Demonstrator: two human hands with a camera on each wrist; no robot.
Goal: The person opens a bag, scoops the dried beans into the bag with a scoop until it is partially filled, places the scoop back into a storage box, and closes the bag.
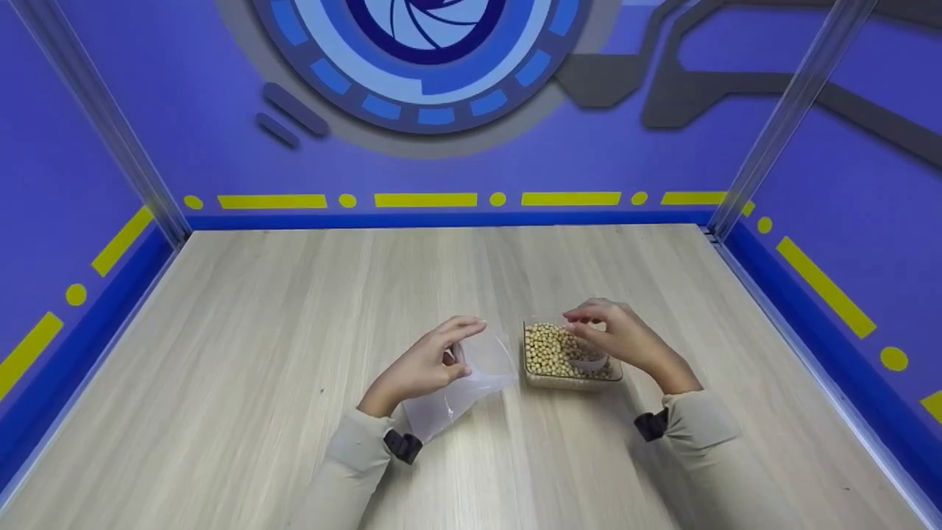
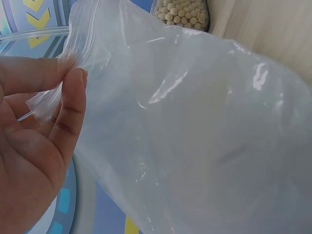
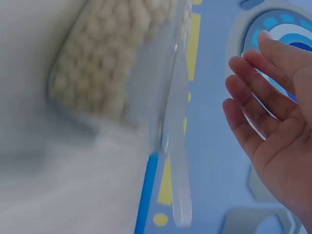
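Note:
My left hand (image 1: 416,368) pinches the top edge of a clear zip bag (image 1: 445,406) between thumb and fingers. The left wrist view shows the ridged zip strip bunched in that pinch and the bag (image 2: 195,126) hanging wide below it. To the right stands a clear plastic box (image 1: 574,383) full of round yellowish beans (image 1: 546,350). A translucent scoop (image 1: 589,364) lies among the beans, its pale handle (image 3: 181,195) sticking out past the rim. Over the box's right side hovers my right hand (image 1: 625,338), fingers loosely bent, with a gap between it and the handle.
Both things are on a light wooden table (image 1: 294,309). Blue printed panels (image 1: 515,169) with yellow marks wall it in at the back and sides. Each wrist carries a black strap mount, the left one (image 1: 402,446) just above the bag's lower part.

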